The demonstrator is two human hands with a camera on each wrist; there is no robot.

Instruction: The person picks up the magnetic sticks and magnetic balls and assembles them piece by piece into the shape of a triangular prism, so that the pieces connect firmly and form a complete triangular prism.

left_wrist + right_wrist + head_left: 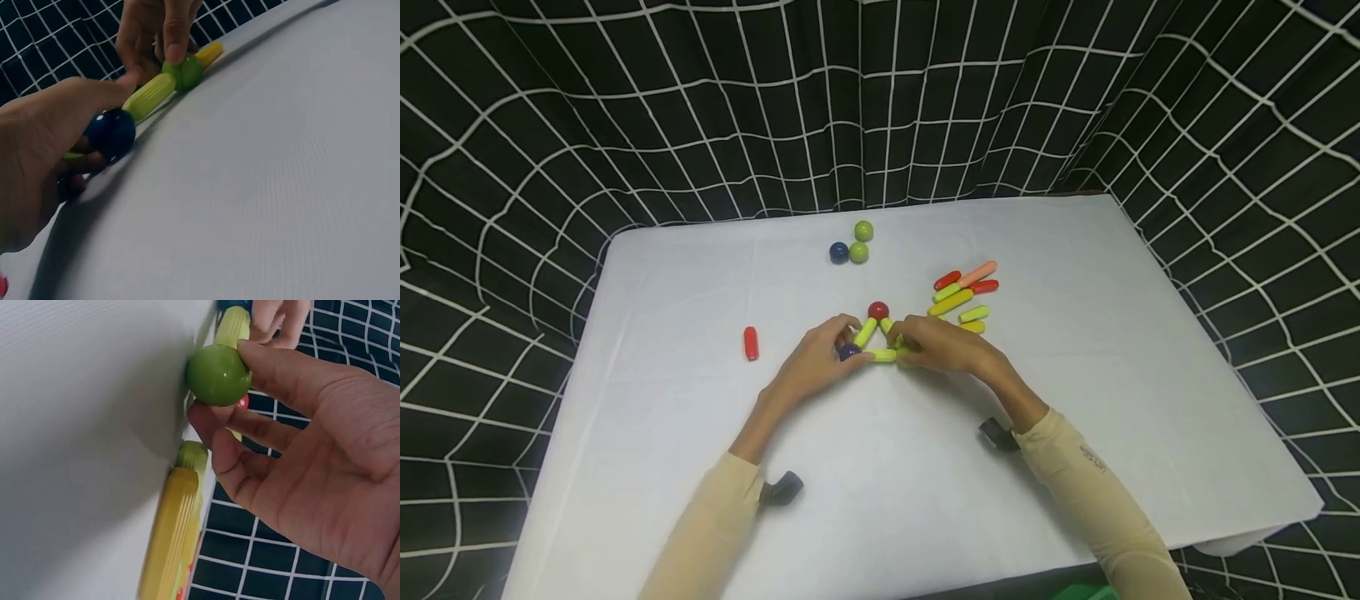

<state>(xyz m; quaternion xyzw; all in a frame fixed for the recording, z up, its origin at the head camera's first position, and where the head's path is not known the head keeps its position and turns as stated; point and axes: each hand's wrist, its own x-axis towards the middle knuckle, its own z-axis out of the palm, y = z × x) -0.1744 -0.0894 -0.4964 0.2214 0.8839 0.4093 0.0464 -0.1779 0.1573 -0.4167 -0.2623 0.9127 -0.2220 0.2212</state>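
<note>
Three yellow-green rods form a small triangle on the table, with a ball at each corner. The red ball (877,310) tops it, a dark blue ball (112,134) marks the left corner and a green ball (217,375) the right. My left hand (820,354) holds the blue corner, thumb along the front rod (149,98) and fingers curled behind the ball. With thumb and fingertips, my right hand (940,343) pinches the green ball. The left slanting rod (865,333) shows between the hands; the right slanting rod (887,325) is partly hidden by right-hand fingers.
Right of the triangle lies a group of loose rods, among them a yellow rod (951,302) and an orange rod (978,273). Behind are a loose blue ball (838,252) and two green balls (859,252). One red rod (751,343) lies left on the white table (662,417).
</note>
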